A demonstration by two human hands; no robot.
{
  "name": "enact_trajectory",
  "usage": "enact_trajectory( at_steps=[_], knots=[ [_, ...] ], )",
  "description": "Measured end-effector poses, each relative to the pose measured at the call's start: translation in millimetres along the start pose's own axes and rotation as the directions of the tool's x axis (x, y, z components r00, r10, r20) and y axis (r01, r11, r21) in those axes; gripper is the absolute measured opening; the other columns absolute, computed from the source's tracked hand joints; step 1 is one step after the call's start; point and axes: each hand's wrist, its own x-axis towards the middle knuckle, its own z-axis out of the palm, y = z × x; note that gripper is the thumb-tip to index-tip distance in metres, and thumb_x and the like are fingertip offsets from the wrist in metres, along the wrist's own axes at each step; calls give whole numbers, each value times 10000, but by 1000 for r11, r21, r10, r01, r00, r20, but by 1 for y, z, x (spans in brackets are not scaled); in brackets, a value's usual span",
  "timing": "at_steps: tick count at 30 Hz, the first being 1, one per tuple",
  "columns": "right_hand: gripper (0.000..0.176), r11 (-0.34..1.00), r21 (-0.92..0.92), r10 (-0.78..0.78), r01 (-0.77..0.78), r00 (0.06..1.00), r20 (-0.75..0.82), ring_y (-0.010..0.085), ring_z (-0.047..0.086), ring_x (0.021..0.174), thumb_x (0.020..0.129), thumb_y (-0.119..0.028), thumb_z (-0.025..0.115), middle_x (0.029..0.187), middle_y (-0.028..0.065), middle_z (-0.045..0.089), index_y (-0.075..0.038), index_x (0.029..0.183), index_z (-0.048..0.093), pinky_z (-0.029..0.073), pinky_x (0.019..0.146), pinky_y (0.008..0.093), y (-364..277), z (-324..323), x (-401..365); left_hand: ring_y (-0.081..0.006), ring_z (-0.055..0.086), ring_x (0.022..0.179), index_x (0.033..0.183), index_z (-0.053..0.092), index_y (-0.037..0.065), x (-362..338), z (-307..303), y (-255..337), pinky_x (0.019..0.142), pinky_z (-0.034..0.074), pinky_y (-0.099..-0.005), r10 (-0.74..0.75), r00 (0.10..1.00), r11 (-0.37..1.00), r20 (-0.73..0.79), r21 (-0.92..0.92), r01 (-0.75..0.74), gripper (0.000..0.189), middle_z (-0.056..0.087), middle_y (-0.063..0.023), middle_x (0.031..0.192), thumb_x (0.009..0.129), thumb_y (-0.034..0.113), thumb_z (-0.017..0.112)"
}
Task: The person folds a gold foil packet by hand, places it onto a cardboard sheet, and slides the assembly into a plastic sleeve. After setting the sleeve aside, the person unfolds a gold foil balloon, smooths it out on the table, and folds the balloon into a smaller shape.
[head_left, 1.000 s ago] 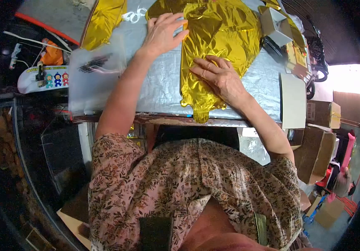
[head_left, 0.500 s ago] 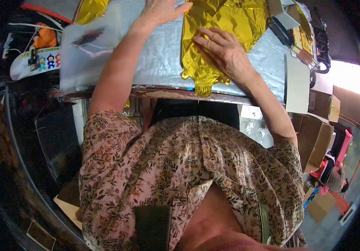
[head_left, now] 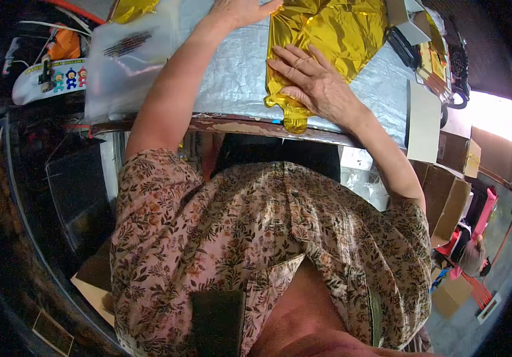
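Observation:
A shiny gold foil balloon [head_left: 327,44], creased and uninflated, lies on the silver-covered table. Its tabbed neck [head_left: 295,121] reaches over the front edge. My right hand [head_left: 318,83] rests palm down on the lower part of the foil, fingers stretched out and apart. At the top of the view is my left hand [head_left: 238,12], partly cut off by the frame. Its thumb points right and reaches the balloon's left edge; its other fingertips are out of sight. Another piece of gold foil [head_left: 134,9] lies at the upper left.
Clear plastic bags [head_left: 128,71] with dark print cover the table's left side. On the right are a black case [head_left: 403,49], an open white box [head_left: 407,21] and a white board [head_left: 423,119]. Cardboard boxes [head_left: 449,202] stand lower right, with a person [head_left: 475,257] beyond.
My right hand has flattened, its fingers spreading out on the foil. The balloon and my left hand appear slightly further right and up in view.

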Motion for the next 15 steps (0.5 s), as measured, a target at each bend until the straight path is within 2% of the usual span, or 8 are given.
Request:
enact_trajectory(
  at_steps=[8,10,15],
  knots=[
    [578,997,82,19,-16,999,-36,294,368,1501,1026,-311,565,1632,82,391,-166,1568,428,265,1247,499,0,10,-4,-316,485,1361,1286,695,109,1,2,-1,1111,320,-532,28,999,999,-28,21,-28,461,597,-109,1428,951,423,655],
    [564,997,75,10,-6,998,-58,282,368,1501,1021,-380,568,1603,88,430,-154,1530,480,284,1226,518,1,13,-3,-312,494,1353,1276,697,106,1,3,-3,1105,328,-526,43,998,998,-37,40,-42,455,601,-108,1421,954,425,651],
    [556,998,69,12,-7,997,-72,279,366,1503,1024,-385,563,1604,87,429,-168,1529,483,282,1226,521,3,18,-3,-312,511,1332,1257,702,104,5,6,-6,1088,350,-508,74,996,995,-52,69,-70,461,613,-97,1405,951,446,657]
  ],
)
